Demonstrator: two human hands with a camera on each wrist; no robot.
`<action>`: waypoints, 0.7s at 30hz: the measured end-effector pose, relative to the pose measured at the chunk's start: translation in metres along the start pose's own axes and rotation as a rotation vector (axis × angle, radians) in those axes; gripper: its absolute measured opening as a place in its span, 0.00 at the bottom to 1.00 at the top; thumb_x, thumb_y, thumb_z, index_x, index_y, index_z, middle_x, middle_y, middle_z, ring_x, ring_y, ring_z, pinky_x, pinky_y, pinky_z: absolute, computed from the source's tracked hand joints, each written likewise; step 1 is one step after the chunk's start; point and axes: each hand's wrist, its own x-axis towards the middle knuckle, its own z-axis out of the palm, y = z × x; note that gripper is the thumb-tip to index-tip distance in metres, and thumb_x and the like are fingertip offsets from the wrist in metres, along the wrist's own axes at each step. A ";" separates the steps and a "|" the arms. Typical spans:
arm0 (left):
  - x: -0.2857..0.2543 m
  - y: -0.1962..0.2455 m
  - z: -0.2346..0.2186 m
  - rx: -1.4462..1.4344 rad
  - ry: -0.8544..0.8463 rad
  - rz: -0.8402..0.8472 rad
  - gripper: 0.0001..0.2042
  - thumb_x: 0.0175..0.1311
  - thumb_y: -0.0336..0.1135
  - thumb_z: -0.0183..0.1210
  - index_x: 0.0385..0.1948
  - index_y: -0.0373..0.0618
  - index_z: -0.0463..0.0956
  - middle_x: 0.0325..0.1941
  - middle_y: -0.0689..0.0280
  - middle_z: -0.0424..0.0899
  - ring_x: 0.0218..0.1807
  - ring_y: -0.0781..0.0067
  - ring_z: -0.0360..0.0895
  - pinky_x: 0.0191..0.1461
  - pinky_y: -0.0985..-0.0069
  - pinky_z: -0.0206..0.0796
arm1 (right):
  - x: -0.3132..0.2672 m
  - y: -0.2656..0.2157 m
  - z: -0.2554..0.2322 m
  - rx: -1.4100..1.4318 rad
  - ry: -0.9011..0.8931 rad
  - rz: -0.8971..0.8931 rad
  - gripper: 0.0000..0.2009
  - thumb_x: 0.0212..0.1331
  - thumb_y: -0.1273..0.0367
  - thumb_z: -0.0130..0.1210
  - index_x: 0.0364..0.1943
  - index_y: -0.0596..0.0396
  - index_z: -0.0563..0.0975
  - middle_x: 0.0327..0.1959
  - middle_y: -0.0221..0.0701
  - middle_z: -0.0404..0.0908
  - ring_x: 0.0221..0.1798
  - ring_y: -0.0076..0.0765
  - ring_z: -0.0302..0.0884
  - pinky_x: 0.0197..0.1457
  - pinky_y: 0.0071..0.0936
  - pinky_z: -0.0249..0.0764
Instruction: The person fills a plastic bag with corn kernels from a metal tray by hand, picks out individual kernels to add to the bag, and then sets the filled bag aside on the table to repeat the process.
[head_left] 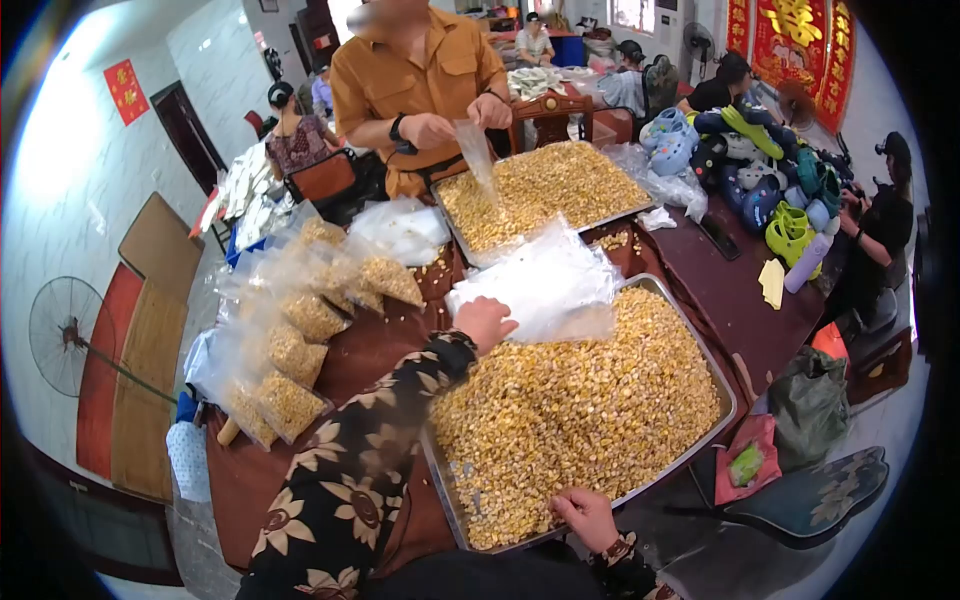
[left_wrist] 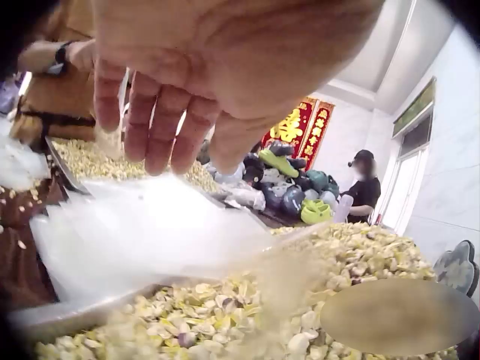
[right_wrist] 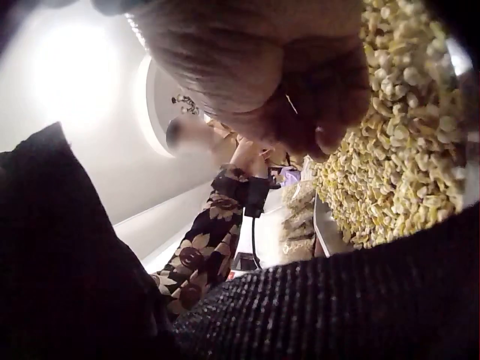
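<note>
A stack of clear plastic bags (head_left: 540,285) lies across the far edge of the near metal tray (head_left: 722,385). My left hand (head_left: 485,322) is at the stack's near left side; in the left wrist view its fingers (left_wrist: 159,127) reach out straight over the bags, holding nothing. Loose yellow and white kernels (head_left: 580,410) are heaped in the tray. At the tray's near edge my right hand (head_left: 588,517) rests by the kernels with its fingers loosely bent. The right wrist view has that hand (right_wrist: 247,67) in shadow, its fingertips partly hidden, with no held thing showing.
Several filled bags of kernels (head_left: 290,350) stand on the left of the brown cloth (head_left: 370,350). Across the table, a person in an orange shirt (head_left: 410,75) holds a plastic bag (head_left: 477,160) over a second tray (head_left: 640,212). Colourful clogs (head_left: 765,190) are piled at the right.
</note>
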 end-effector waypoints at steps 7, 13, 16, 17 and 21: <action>0.051 0.025 0.039 -0.202 -0.078 0.160 0.30 0.56 0.55 0.57 0.55 0.42 0.70 0.55 0.54 0.74 0.57 0.53 0.69 0.60 0.63 0.61 | -0.004 0.013 -0.010 -0.008 0.112 0.024 0.10 0.61 0.67 0.54 0.29 0.61 0.80 0.22 0.29 0.78 0.25 0.19 0.73 0.29 0.20 0.68; 0.060 0.041 0.046 -0.028 -0.328 0.408 0.23 0.57 0.49 0.55 0.52 0.48 0.72 0.52 0.58 0.77 0.56 0.61 0.71 0.63 0.62 0.57 | 0.002 0.010 -0.004 0.056 0.123 0.082 0.10 0.61 0.67 0.54 0.28 0.62 0.80 0.21 0.29 0.78 0.24 0.19 0.72 0.28 0.21 0.68; 0.059 0.055 0.038 0.133 -0.391 0.360 0.15 0.58 0.43 0.52 0.45 0.51 0.75 0.44 0.63 0.81 0.50 0.64 0.75 0.62 0.62 0.57 | 0.004 0.008 -0.002 0.076 0.140 0.059 0.10 0.60 0.67 0.55 0.28 0.62 0.80 0.21 0.29 0.78 0.24 0.19 0.72 0.28 0.21 0.68; 0.058 0.053 0.040 0.135 -0.385 0.352 0.15 0.58 0.43 0.52 0.45 0.51 0.75 0.44 0.63 0.81 0.50 0.64 0.75 0.62 0.62 0.57 | 0.005 0.007 -0.002 0.073 0.133 0.053 0.10 0.60 0.67 0.55 0.28 0.62 0.80 0.21 0.29 0.78 0.24 0.19 0.72 0.28 0.21 0.68; 0.049 0.046 0.040 0.028 -0.037 0.413 0.09 0.58 0.33 0.51 0.39 0.50 0.75 0.36 0.65 0.81 0.44 0.64 0.76 0.57 0.64 0.60 | 0.005 0.004 -0.003 0.090 0.123 0.083 0.10 0.60 0.67 0.55 0.28 0.62 0.80 0.21 0.29 0.78 0.24 0.20 0.73 0.28 0.22 0.68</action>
